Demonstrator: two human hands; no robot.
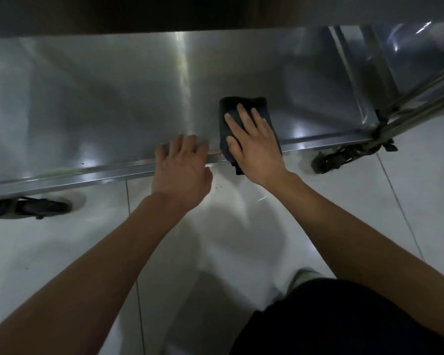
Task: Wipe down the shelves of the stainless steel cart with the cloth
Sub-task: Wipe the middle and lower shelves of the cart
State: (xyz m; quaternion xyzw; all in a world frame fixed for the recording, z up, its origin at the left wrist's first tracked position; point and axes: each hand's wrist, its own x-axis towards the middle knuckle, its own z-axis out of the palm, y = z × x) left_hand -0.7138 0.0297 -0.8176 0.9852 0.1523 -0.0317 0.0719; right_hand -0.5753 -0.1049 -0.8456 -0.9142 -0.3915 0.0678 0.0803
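Dark cloth (244, 116) is pressed flat under the right hand (254, 142), fingers straight and slightly spread, on the cart's low steel shelf (100, 98) — its near end hangs over the front rim. The left hand (181, 170) is laid just beside it, fingers straight on the rim (62, 178). Caster wheels (328, 160) are seen below on pale floor tiles (62, 252) — one at each end

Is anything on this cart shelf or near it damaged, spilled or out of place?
Nothing serious stands out. A few dark specks lie on the floor tile just below the shelf edge, and one on the shelf. The cloth hangs slightly over that edge under the right hand.
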